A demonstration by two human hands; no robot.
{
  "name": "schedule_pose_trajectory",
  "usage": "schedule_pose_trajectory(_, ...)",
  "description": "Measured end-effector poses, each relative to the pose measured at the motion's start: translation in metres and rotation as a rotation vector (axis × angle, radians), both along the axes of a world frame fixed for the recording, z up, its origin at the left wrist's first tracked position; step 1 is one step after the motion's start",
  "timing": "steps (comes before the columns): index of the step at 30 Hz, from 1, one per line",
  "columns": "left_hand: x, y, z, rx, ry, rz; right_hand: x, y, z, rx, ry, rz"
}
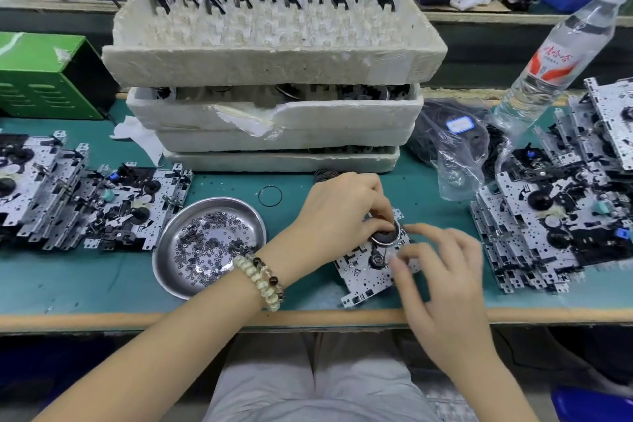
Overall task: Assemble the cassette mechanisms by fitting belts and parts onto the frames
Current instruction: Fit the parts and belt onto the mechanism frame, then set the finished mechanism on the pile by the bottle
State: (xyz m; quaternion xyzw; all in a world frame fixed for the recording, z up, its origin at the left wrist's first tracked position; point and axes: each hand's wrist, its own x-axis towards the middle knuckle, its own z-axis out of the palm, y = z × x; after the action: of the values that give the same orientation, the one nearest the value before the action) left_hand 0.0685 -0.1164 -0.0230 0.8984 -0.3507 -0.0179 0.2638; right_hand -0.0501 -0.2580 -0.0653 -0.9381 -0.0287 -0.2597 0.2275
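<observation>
A perforated metal cassette frame [363, 279] lies tilted on the green mat near the front edge. A black flywheel with a chrome rim [385, 237] sits on its upper part. My left hand [337, 212], with a bead bracelet at the wrist, comes from the left and pinches the flywheel's top edge. My right hand [442, 267] rests on the frame's right side, fingers curled over its edge. A loose black belt [270, 196] lies on the mat behind the frame.
A steel dish of small washers [209, 243] sits left of the frame. Stacked foam trays with flywheels [274, 55] stand behind. Frame piles lie at left [85, 202] and right [555, 216]. Also here are a bag of belts [459, 147], a water bottle [561, 55] and a green box [44, 75].
</observation>
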Motion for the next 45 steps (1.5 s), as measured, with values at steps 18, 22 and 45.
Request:
schedule_pose_trajectory(18,-0.02,0.031,-0.004,-0.029,-0.332,-0.161,0.011,-0.051,0.016,0.329,0.582,-0.01)
schedule_pose_trajectory(22,-0.037,0.04,-0.019,-0.364,-0.176,0.107,0.009,-0.044,0.028,0.675,0.821,0.083)
schedule_pose_trajectory(45,-0.059,0.056,-0.053,-0.929,-0.483,0.447,0.001,0.105,0.052,-0.686,0.371,0.069)
